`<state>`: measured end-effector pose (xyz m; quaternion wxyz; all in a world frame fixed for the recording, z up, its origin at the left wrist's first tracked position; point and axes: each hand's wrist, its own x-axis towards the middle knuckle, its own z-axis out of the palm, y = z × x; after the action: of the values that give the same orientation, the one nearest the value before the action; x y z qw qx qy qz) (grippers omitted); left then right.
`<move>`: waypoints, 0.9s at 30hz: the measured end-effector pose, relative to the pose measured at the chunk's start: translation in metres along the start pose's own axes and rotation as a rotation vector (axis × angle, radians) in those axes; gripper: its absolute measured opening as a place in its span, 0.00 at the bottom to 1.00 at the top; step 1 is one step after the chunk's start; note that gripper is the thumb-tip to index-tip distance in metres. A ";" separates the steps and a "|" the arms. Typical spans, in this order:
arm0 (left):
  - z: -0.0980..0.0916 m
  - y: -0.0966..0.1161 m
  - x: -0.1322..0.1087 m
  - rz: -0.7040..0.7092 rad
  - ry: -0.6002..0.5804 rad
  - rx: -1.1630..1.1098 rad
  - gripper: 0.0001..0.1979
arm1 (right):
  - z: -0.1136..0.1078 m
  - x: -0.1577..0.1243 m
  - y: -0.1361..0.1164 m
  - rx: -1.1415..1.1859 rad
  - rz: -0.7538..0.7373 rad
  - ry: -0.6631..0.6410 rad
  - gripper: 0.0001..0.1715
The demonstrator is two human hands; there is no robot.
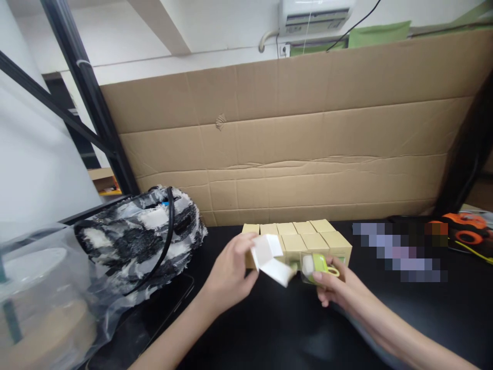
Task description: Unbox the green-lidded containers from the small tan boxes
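Note:
My left hand [230, 272] is closed on a small open carton [270, 259] whose white inside flaps stand apart, tilted toward the right. My right hand [339, 288] is closed on a small green and white item [316, 266] held at the carton's open mouth. Both hands hover over the black table [269, 329], just in front of a block of several closed tan cartons [308, 237] set in two rows.
A black and white fuzzy bag [138, 231] lies at the left, with a clear plastic bag [42, 298] nearer the corner. A cardboard wall [292, 149] backs the table. An orange and black tool [464, 226] lies far right.

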<state>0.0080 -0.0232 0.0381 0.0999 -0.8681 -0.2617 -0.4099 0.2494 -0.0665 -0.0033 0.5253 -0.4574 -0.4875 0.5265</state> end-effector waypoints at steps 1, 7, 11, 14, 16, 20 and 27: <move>-0.003 -0.006 0.001 -0.163 0.041 -0.103 0.24 | -0.004 0.001 -0.003 -0.129 -0.072 -0.007 0.22; -0.024 -0.029 0.010 -0.814 0.304 -0.686 0.30 | -0.007 -0.009 -0.008 -1.001 -0.394 -0.102 0.19; -0.022 -0.012 0.013 -0.972 0.240 -0.976 0.25 | -0.007 -0.014 -0.011 -1.210 -0.617 -0.063 0.24; -0.009 0.015 0.011 -1.116 0.153 -1.277 0.25 | -0.002 -0.016 -0.019 -1.222 -0.981 0.052 0.25; -0.001 0.034 0.008 -1.153 0.036 -1.409 0.25 | 0.005 -0.020 -0.025 -1.258 -1.246 0.108 0.19; 0.003 0.060 0.006 -1.174 -0.130 -1.556 0.22 | 0.017 -0.028 -0.030 -1.325 -1.549 0.133 0.14; 0.000 0.057 0.005 -1.178 -0.195 -1.567 0.21 | 0.016 -0.034 -0.028 -1.297 -1.503 0.083 0.19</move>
<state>0.0414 -0.0694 0.0445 -0.7459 -0.4495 -0.3140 -0.3781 0.2379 -0.1016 0.0251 0.3872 -0.2464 -0.8255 -0.3284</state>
